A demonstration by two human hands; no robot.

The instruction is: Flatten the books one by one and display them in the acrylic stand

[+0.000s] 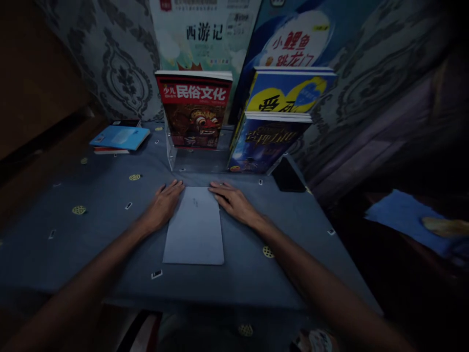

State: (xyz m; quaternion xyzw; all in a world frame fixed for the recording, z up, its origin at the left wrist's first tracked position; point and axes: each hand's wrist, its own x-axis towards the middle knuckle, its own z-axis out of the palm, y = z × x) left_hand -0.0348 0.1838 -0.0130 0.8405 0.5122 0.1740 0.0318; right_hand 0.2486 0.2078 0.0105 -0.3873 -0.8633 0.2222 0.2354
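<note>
A thin, plain pale-grey booklet (pixel 194 232) lies flat on the table, with faint small writing near its far end. My left hand (pixel 165 204) rests beside its far left corner, fingers stretched forward and close to the edge. On the other side my right hand (pixel 236 203) lies with its fingertips at the far right corner, fingers extended. Neither hand grips anything. Just beyond the booklet stands a clear acrylic book rack (pixel 200 160). It holds a red-and-brown book (pixel 196 112) on the left and, on the right, a dark blue book (pixel 269 142) before a blue-and-yellow one (pixel 293 88).
Large picture books (pixel 205 39) stand against the patterned wall. A blue-covered book (pixel 120 137) tops a small pile at the far left. A dark flat object (pixel 288 175) lies right of the rack. The patterned cloth (pixel 106 234) covers the table, whose right edge slants away.
</note>
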